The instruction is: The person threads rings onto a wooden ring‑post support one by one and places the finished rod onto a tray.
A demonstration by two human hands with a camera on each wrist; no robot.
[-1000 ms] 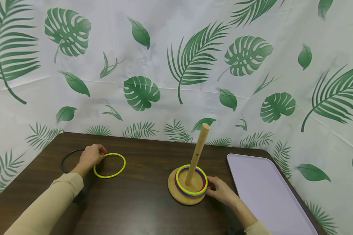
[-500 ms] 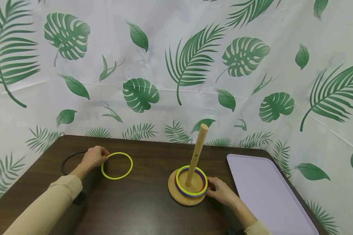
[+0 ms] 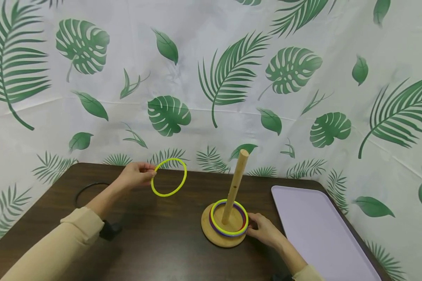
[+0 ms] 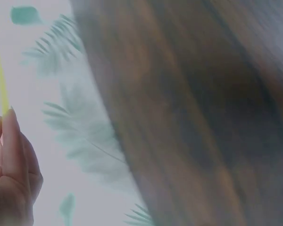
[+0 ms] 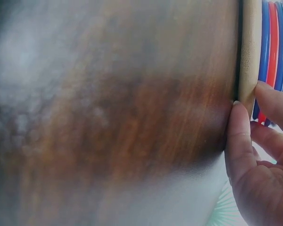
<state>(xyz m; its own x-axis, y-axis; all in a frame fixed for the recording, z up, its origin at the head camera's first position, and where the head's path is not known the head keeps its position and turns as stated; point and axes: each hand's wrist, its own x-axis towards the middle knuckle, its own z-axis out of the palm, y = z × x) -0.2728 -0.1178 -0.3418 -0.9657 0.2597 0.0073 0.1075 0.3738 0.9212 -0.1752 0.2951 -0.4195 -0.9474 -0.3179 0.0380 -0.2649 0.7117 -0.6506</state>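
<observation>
Left fingertips (image 3: 148, 171) pinching rim of yellow ring (image 3: 169, 177); ring lifted clear of the table, held nearly upright, left of and well apart from the peg. Left-wrist view blurred: thumb and a finger of left hand (image 4: 9, 174) closed on a thin yellow strip (image 4: 0, 84), probably the same ring.

Right fingers (image 5: 243, 136) curled against edge of round wooden base (image 5: 249, 56), thumb tip at the rim, upper finger over the stacked rings. Right hand (image 3: 265, 230) resting on the table at the base's right side, gripping it.

Wooden peg (image 3: 235, 187) rising from base (image 3: 211, 236), leaning slightly right. Stacked rings (image 3: 229, 233) around its foot: yellow on top, red and blue beneath.

Black ring (image 3: 86, 189) flat on dark wooden table (image 3: 161, 242), behind left forearm. Lilac tray (image 3: 320, 230) just right of right hand. Leaf-print backdrop (image 3: 211, 78) behind all.
</observation>
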